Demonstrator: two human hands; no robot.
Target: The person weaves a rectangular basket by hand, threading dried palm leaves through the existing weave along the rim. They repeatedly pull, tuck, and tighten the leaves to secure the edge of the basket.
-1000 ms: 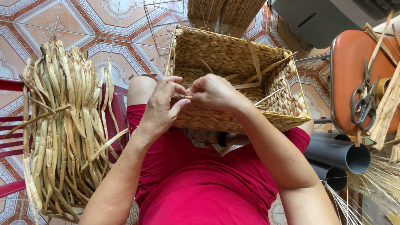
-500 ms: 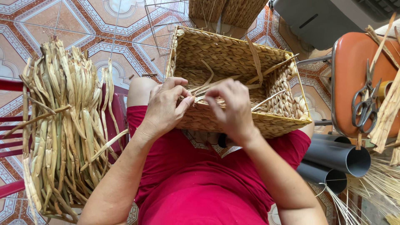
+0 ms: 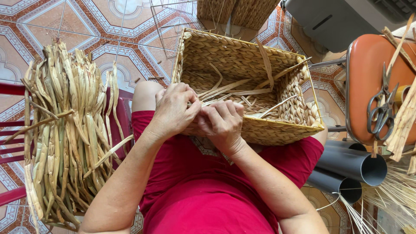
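Nearest the camera, the person's lap in red cloth (image 3: 203, 190) is filling the lower middle of the view. Just above it, the left hand (image 3: 173, 110) and the right hand (image 3: 223, 123) are working side by side, touching, both closing their fingers on flat dried straw strands (image 3: 225, 90) at the near rim of a rectangular woven basket (image 3: 242, 56) that is resting on the knees. The loose strands are fanning out from the hands toward two o'clock across the basket's inside. At nine o'clock a thick bundle of dried reeds (image 3: 65, 130) is lying over a red chair (image 3: 13, 143). At three o'clock scissors (image 3: 381, 110) are sitting on an orange seat (image 3: 368, 73), with grey pipes (image 3: 351, 167) at four o'clock below it. Farthest off, at twelve o'clock, the patterned tile floor (image 3: 86, 21) is showing.
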